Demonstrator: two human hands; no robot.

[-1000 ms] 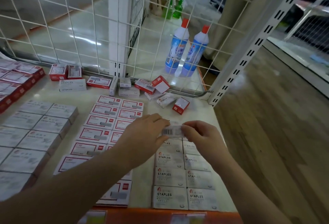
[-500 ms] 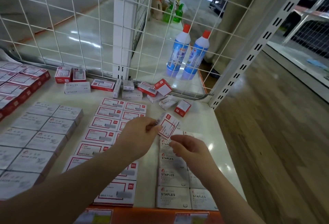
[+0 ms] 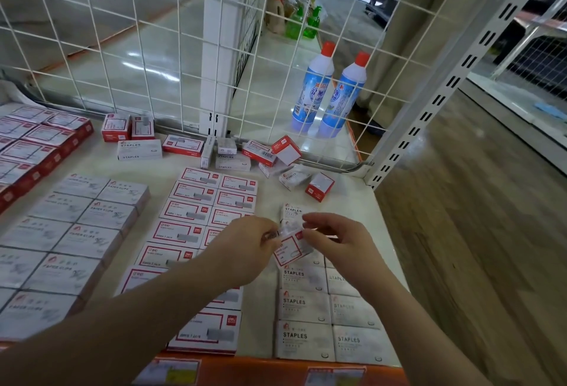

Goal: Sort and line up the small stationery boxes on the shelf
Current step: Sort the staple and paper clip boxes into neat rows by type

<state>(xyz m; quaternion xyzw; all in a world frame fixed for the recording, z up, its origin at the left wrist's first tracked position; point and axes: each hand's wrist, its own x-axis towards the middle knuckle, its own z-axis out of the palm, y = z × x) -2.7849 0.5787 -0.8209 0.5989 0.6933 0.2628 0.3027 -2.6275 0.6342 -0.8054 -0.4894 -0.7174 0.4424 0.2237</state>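
Left hand (image 3: 245,247) pinches small box (image 3: 290,249); loose boxes (image 3: 319,186) lie beyond.

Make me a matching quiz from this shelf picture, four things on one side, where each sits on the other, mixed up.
Things:
1. paper clip boxes
2. grey staples boxes
3. blue bottles
4. red-bordered box

Places:
A. behind the wire grid
B. held between both hands
C. rows at the shelf's front right
D. rows at the shelf's left

Pairs: 1-D, 2-C, 3-A, 4-B
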